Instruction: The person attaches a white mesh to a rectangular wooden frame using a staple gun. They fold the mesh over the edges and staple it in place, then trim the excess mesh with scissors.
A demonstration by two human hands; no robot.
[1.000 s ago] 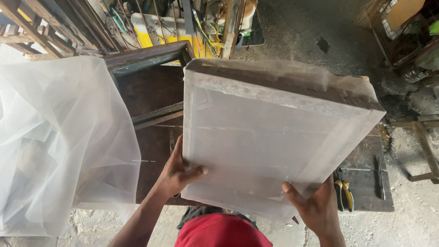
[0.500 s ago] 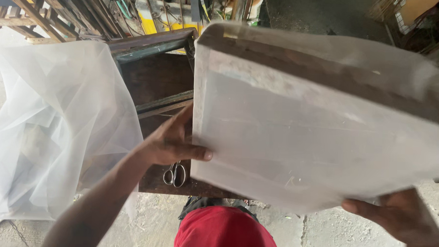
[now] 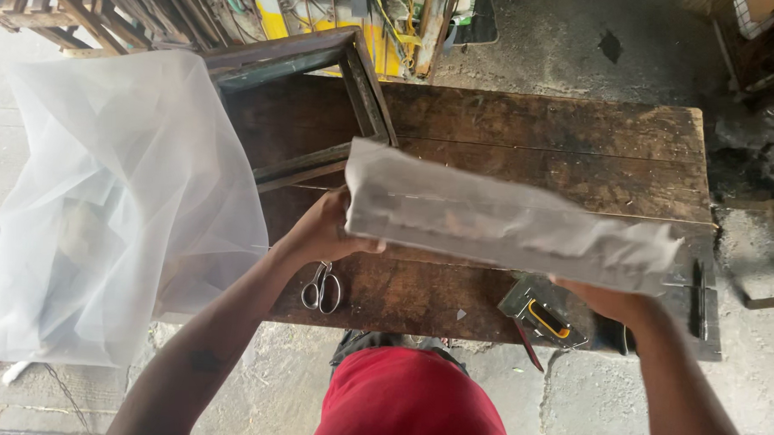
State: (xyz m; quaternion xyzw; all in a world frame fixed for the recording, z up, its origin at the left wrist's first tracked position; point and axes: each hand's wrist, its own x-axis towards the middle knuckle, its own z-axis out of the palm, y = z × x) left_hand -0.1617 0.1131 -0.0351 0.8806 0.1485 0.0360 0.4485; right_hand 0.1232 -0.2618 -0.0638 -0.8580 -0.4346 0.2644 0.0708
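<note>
Frame: our mesh-covered frame (image 3: 507,226) is up in the air over the wooden table (image 3: 562,129), tipped so we see its thin edge.
Long way: it runs side to side, from one hand across to the other.
Left hand: our left hand (image 3: 331,233) is closed around the frame's left end.
Right hand: our right hand (image 3: 611,298) holds up the right end from below; its fingers are hidden.
Nearer hand: neither, both touch it.
Under the frame: scissors (image 3: 322,286) and a staple gun (image 3: 542,313) lie on the table.
Left of the frame: loose white mesh cloth (image 3: 122,200).

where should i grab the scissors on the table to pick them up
Take the scissors by the handle loops, coming from the near table edge. The loops point toward the person and the blades point away, and they lie flat just below the left hand.
</note>
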